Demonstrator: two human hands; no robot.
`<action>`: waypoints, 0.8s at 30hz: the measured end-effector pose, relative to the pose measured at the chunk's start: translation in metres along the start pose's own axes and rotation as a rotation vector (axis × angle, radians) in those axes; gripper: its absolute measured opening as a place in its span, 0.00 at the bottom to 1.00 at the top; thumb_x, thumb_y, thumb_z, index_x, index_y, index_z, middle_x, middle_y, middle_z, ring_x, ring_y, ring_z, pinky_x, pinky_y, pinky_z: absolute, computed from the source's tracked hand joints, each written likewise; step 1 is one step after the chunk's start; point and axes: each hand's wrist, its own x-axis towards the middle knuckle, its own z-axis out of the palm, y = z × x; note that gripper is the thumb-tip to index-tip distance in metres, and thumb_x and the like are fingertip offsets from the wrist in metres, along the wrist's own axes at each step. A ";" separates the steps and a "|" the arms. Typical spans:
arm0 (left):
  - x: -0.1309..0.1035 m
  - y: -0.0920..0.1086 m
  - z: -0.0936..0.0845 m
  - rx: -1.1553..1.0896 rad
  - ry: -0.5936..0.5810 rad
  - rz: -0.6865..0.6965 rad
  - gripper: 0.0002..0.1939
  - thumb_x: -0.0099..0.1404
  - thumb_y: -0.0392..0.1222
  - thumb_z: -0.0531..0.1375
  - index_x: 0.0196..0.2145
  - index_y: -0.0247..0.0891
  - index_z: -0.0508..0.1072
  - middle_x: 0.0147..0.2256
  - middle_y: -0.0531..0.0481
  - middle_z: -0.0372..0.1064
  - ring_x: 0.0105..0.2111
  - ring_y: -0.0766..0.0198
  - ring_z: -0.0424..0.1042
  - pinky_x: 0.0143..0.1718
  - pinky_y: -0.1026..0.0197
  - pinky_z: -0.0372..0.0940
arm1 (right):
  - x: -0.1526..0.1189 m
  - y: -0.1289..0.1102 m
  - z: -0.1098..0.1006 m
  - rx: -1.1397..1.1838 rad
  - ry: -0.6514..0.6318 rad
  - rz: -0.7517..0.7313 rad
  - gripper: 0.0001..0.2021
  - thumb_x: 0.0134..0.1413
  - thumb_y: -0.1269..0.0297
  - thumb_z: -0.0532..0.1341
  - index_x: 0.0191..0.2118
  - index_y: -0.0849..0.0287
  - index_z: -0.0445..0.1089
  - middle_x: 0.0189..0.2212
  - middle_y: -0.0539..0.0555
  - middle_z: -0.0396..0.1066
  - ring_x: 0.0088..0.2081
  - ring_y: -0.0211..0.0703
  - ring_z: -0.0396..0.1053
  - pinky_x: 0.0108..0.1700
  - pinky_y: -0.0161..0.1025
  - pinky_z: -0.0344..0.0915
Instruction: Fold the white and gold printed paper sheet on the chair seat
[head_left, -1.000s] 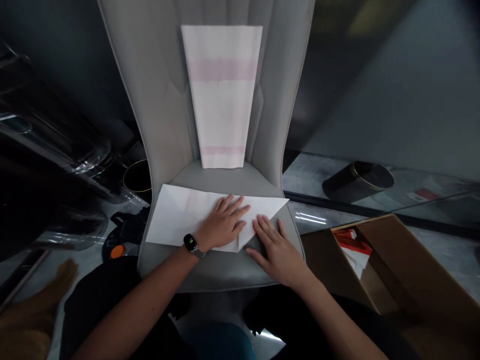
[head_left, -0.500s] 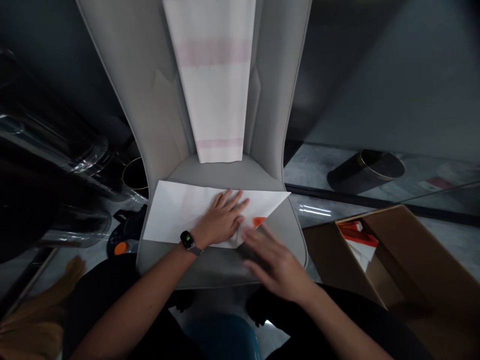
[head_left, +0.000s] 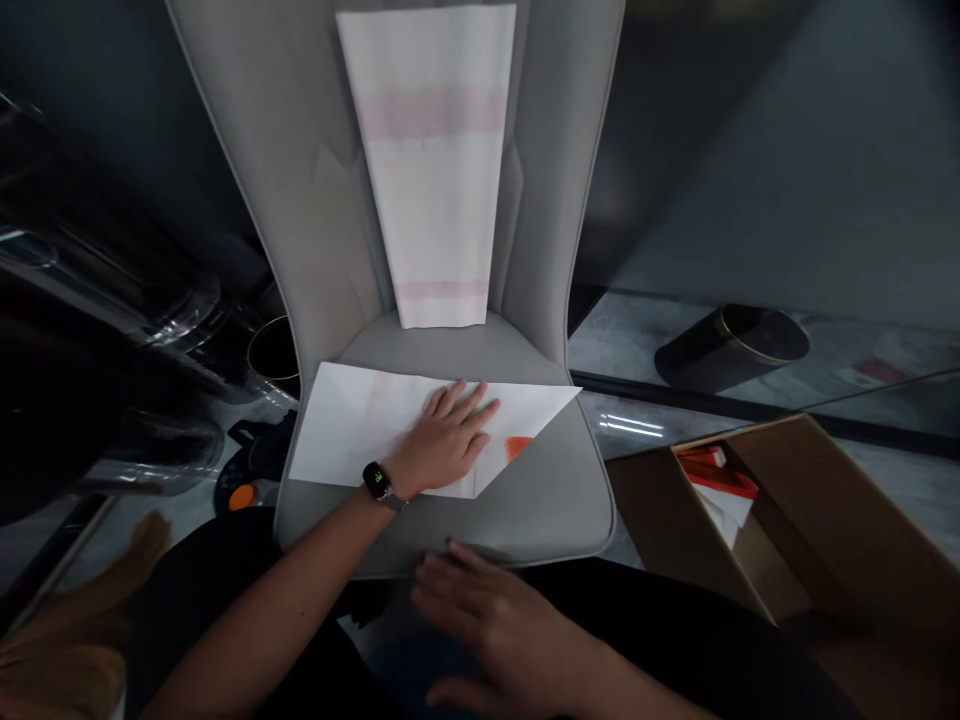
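the white paper [head_left: 360, 425] lies on the grey chair seat [head_left: 555, 500], its right corner already folded to a diagonal edge, a small orange mark [head_left: 519, 447] showing there; left hand [head_left: 442, 445] pressed flat on it, fingers spread, gripping nothing; right hand [head_left: 495, 620] open and empty near the seat's front edge; further folds seemingly remain.

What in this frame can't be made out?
- Paper: the middle lies under the left hand, head view.
- Right hand: motion-blurred; whether it holds anything is unclear.
- Orange patch: too small to identify.
- Box: contents partly hidden by its wall and dim light.
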 end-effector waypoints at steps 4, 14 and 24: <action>0.000 -0.001 0.000 0.001 0.000 -0.012 0.27 0.79 0.48 0.42 0.71 0.42 0.55 0.72 0.44 0.49 0.73 0.46 0.43 0.69 0.39 0.46 | -0.003 0.028 -0.028 0.029 0.210 0.114 0.21 0.71 0.54 0.55 0.63 0.55 0.69 0.60 0.56 0.73 0.63 0.45 0.67 0.71 0.52 0.56; -0.001 -0.004 0.000 0.025 0.037 -0.013 0.26 0.79 0.48 0.43 0.71 0.43 0.57 0.72 0.44 0.51 0.72 0.45 0.46 0.69 0.39 0.47 | 0.012 0.016 0.045 -0.257 0.122 -0.094 0.23 0.69 0.48 0.57 0.58 0.59 0.71 0.57 0.58 0.75 0.64 0.49 0.66 0.72 0.54 0.52; 0.000 -0.007 0.002 0.024 0.027 -0.013 0.27 0.79 0.49 0.45 0.70 0.40 0.58 0.72 0.43 0.49 0.72 0.43 0.46 0.69 0.37 0.48 | -0.002 0.076 -0.073 -0.264 0.479 0.477 0.24 0.73 0.53 0.49 0.64 0.59 0.67 0.63 0.63 0.68 0.66 0.55 0.63 0.70 0.65 0.54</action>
